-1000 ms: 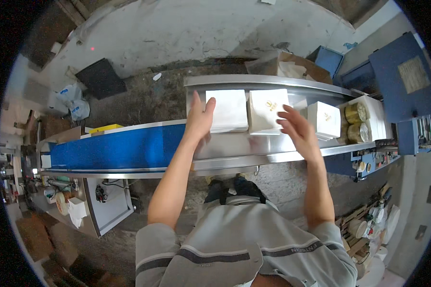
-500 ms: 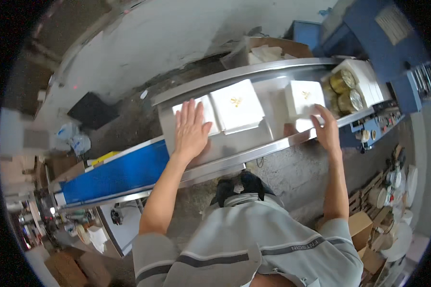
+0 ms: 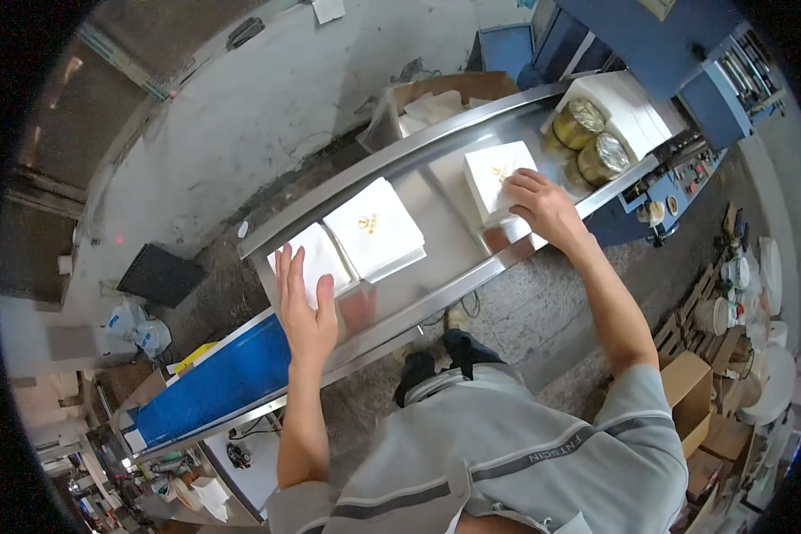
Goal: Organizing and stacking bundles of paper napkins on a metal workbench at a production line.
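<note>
Stacks of white paper napkins with gold printing lie on a shiny metal chute. My right hand [image 3: 547, 212] is at the near right corner of the right stack [image 3: 489, 169], fingers bent over its top and closed on that corner. My left hand [image 3: 307, 316] is open, fingers spread and pointing away from me, at the near left side of the leftmost stack [image 3: 323, 255]. It partly covers that stack; whether the palm touches it, I cannot tell. Between the hands, close against the leftmost stack, is the middle stack [image 3: 378, 227].
Two round cans [image 3: 603, 158] stand on the chute's right end beside white blocks [image 3: 627, 111]. A blue conveyor belt [image 3: 218, 383] joins its left end. Blue machinery [image 3: 659, 44] rises at the far right. Behind the chute sits an open carton [image 3: 458, 89]; a raised metal rim [image 3: 400, 316] borders its near side.
The view has turned and shifted. My right hand has gone from beside the right stack onto its corner. My left hand has lifted or slid back towards the leftmost stack's near left side.
</note>
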### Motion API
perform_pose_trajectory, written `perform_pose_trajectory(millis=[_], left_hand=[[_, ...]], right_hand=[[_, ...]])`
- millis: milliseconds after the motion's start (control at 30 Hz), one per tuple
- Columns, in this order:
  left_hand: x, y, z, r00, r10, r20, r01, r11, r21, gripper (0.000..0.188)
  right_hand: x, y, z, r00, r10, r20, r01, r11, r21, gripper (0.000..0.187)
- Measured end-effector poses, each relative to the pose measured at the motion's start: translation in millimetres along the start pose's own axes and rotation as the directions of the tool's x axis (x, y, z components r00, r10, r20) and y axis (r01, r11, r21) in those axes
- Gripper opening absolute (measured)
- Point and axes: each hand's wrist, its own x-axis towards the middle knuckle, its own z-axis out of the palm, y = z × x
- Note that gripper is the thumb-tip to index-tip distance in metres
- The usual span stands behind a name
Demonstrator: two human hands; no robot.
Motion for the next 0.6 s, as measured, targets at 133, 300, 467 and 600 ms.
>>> perform_pose_trajectory(millis=[133,300,467,600], left_hand=[[-7,13,-4,0.999,-0.045,-0.012,0.044,0.996,-0.075,0.046],[-13,21,-3,0.998,-0.061,-0.036,0.054,0.985,-0.167,0.041],[-18,28,-2,0.996,-0.085,-0.006,0.081,0.963,-0.257,0.039],[-19,33,1,0.997,-0.067,-0.035,0.053,0.951,-0.305,0.038]], right_hand=[[2,2,-2,0.999,-0.032,-0.011,0.032,0.999,0.017,0.028],[1,8,0,1.0,-0.009,-0.006,0.01,0.999,0.053,0.026],[2,9,-1,1.0,-0.011,-0.024,0.014,0.995,0.104,0.026],[1,12,4,0.999,-0.031,-0.026,0.033,0.996,0.086,0.026]])
